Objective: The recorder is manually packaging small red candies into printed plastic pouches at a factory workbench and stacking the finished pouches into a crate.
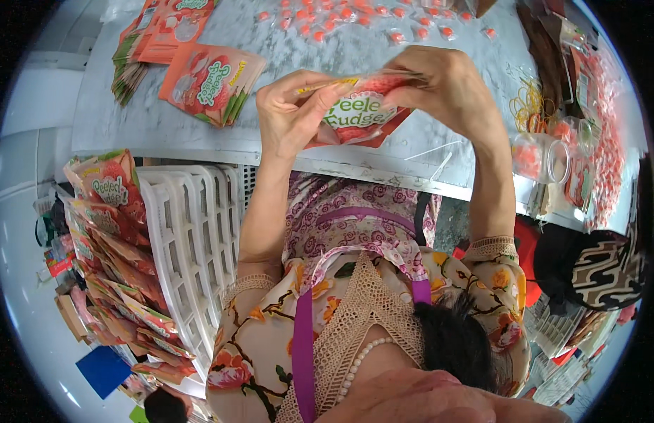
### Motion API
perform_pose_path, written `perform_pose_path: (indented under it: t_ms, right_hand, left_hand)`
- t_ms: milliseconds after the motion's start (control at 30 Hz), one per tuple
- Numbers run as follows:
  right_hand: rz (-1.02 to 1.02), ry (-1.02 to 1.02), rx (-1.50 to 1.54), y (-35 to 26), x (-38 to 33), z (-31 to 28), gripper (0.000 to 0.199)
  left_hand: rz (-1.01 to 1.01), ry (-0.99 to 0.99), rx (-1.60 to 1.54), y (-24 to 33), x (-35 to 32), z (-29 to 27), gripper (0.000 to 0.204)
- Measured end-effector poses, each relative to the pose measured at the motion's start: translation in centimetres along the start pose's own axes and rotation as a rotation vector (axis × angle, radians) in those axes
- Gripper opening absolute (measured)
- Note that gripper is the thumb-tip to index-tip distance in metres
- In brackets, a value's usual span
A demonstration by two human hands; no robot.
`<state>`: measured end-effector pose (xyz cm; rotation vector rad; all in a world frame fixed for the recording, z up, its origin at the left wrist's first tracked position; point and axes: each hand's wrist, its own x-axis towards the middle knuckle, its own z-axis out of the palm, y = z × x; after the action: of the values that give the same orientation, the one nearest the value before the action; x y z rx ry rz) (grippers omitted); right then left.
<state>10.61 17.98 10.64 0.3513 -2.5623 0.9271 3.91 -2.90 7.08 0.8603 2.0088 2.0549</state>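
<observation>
Between my hands, over the table's near edge, is a red candy pouch (359,118) with a fruit picture and green lettering on its front. My left hand (293,109) pinches the pouch's upper left edge between thumb and fingers. At the upper right edge my right hand (443,81) grips it, with its fingertips partly hidden and slightly blurred. Flat pouches of the same kind (213,86) lie in a stack left of my left hand. Small red sweets in clear wrappers (334,17) are scattered beyond my hands.
Another stack of pouches (175,35) lies at the far left of the grey table (285,53). Left of me stands a white plastic crate (193,247), with several pouches (119,218) beside its slatted wall. At right are a clear jar (542,158) and yellow rubber bands (531,106).
</observation>
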Motion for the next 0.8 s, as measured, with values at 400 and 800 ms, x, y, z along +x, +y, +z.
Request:
perform_pose_path:
  t_ms: [400, 800]
  right_hand:
    - [-0.06, -0.135, 0.01, -2.8, 0.5, 0.1, 0.042]
    - [-0.437, -0.257, 0.566, -14.4, 3.6, 3.8, 0.03]
  left_hand:
    - [0.225, 0.051, 0.298, 2.2, -3.5, -4.2, 0.017]
    - [0.317, 0.489, 0.836, 19.6, -15.4, -12.0, 0.019]
